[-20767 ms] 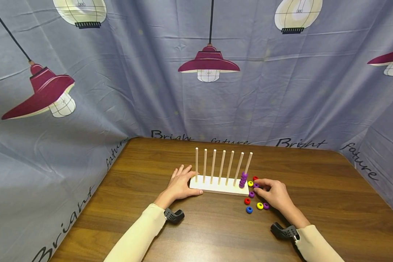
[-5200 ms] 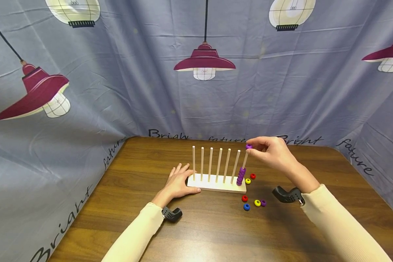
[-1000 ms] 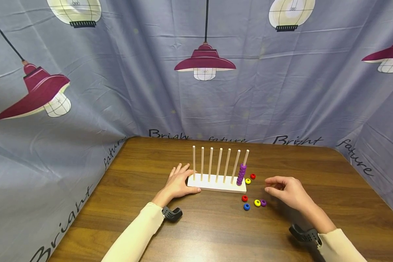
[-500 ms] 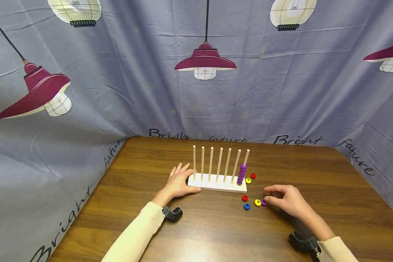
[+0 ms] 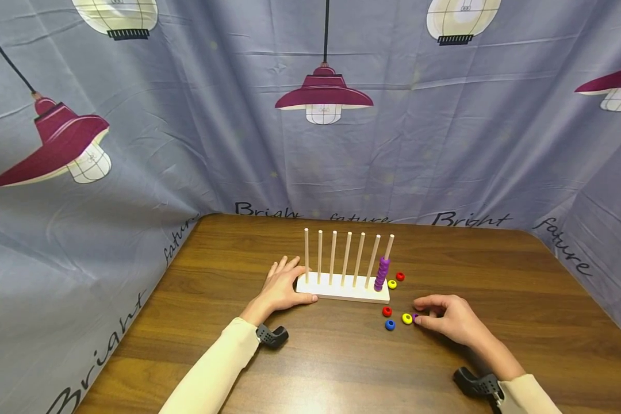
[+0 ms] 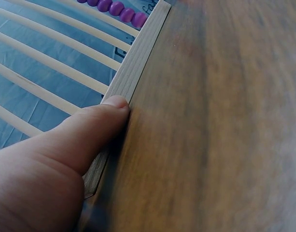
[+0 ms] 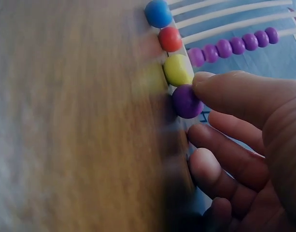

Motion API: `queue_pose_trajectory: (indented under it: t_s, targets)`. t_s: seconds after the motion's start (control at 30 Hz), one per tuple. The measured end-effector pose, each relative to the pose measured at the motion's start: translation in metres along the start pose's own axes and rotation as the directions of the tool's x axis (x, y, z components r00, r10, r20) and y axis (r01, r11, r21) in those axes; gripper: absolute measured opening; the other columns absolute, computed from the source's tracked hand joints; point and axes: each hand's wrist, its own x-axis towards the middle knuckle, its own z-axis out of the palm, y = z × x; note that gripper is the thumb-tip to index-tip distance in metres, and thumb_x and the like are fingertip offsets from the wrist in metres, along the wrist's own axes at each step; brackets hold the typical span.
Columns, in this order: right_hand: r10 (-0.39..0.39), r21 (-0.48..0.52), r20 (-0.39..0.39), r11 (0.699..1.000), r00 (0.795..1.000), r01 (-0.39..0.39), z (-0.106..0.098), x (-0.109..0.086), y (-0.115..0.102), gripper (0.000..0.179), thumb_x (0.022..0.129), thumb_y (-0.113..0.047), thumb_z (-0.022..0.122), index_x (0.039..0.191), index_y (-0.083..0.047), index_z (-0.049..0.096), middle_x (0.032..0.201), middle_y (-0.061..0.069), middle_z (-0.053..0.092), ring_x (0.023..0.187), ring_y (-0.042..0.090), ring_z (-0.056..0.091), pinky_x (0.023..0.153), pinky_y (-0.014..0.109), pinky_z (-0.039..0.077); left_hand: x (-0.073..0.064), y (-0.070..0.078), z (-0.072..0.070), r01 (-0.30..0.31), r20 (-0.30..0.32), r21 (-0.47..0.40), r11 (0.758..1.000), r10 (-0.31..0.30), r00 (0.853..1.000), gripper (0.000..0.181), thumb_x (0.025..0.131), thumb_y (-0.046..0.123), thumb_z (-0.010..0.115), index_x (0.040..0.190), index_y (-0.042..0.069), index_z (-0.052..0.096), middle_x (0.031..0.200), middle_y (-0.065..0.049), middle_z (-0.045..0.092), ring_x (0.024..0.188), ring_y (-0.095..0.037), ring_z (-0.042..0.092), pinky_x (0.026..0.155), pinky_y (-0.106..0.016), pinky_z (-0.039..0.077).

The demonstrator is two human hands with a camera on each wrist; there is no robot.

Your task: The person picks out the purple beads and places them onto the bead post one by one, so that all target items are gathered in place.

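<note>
My left hand (image 5: pixel 281 289) holds the left end of a pale wooden peg stand (image 5: pixel 344 290), thumb along the front edge of the base and forefinger at the back corner. The stand carries a row of upright pegs; several purple beads (image 5: pixel 381 274) are stacked on the rightmost one. Over the table to the right, my right hand (image 5: pixel 455 319) has its thumb tip touching a loose purple bead (image 7: pixel 187 101), while the fingers stay apart from it. A yellow bead (image 5: pixel 406 318) lies right beside that purple bead, partly hidden by the thumb in the head view.
A red bead (image 5: pixel 387 311) and a blue bead (image 5: pixel 390 325) lie left of the yellow one. Near the stand's right end sit another yellow bead (image 5: pixel 391 284) and a red bead (image 5: pixel 400 276). A printed curtain (image 5: pixel 393 161) hangs behind the wooden table (image 5: pixel 331 368).
One more purple bead has gone onto the rightmost peg since several seconds ago. My right hand has come down and moved left to the loose purple bead. The left hand keeps its place.
</note>
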Motion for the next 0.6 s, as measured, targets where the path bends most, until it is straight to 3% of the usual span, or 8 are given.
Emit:
queue_pose_trajectory:
  t_s: [0.6]
  targets:
    - [-0.197,-0.035,-0.035,0.98,0.98,0.196,0.0054,-0.0007,0.0051,0.033,0.069,-0.012,0.092,0.099,-0.012,0.079,0.088,-0.005,0.071,0.066,-0.003,0.051,0.056,0.019,0.039,-0.0008,0.0018,-0.0021,-0.006,0.004,0.007,1.0,0.006,1.0,0.075,0.076,0.055,0.081,0.139,0.019,0.062,0.163,-0.016,0.039,0.155,-0.046,0.023,0.128,-0.06,0.013]
